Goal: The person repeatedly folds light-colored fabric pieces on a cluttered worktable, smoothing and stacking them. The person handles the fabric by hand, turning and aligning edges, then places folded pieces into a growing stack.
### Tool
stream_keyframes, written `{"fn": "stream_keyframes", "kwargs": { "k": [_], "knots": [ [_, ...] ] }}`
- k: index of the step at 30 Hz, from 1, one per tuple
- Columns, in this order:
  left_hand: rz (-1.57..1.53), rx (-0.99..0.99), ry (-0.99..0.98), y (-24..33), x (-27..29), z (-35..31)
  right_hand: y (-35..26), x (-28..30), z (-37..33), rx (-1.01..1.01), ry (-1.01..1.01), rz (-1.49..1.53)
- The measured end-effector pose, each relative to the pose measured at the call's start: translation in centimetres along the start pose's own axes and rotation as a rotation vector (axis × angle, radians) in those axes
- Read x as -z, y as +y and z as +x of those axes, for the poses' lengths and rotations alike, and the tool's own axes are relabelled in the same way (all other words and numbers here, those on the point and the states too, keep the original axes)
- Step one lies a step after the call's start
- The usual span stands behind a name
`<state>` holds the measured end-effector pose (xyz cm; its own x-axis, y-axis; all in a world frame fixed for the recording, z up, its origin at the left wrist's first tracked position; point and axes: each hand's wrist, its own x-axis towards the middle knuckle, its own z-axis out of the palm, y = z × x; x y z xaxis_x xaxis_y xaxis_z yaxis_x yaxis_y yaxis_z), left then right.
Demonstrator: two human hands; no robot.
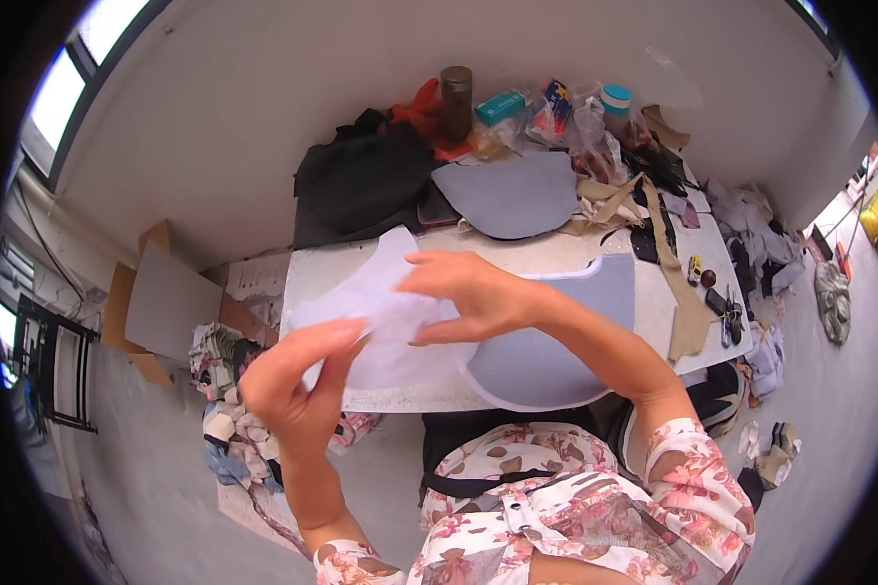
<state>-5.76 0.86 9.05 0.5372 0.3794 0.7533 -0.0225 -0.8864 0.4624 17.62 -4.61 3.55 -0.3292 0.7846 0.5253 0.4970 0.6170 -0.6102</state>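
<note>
Head view: I'm watching the left hand [298, 375] pinching the white sheet [408, 356], the right hand [478, 290] standing spread, and that lopsided grip is perhaps inviting creases.

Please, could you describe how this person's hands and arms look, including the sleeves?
The left hand and right hand are bare; no gloves or wristwatch show. The forearms are uncovered. The sleeves end near the elbows, whitish with pink-red flowers and brownish leaf shapes.
</note>
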Motion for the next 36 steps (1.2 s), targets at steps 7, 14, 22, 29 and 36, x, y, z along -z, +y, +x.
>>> {"fn": "stream_keyframes", "kwargs": {
  "k": [7,14,22,29,36],
  "knots": [
    [-0.314,0.099,0.277,1.7,3.1,-6.7,-4.7,3.0,-10.2,-0.187,-0.083,0.075],
    [-0.690,0.427,0.276,-0.7,-3.1,-7.5,-8.1,5.8,-16.4,-0.565,0.260,0.434],
    [-0.766,0.833,0.212,-5.6,-12.6,-8.0,-4.0,5.0,-21.5,-0.779,0.615,0.545],
    [-0.614,0.814,0.084,-7.9,-15.2,-8.6,-1.0,4.4,-24.7,-0.936,0.827,0.029],
    [-0.509,0.851,0.008,-8.5,-15.4,-8.4,-2.8,5.2,-22.1,-0.531,0.443,-0.781]
  ]
}}
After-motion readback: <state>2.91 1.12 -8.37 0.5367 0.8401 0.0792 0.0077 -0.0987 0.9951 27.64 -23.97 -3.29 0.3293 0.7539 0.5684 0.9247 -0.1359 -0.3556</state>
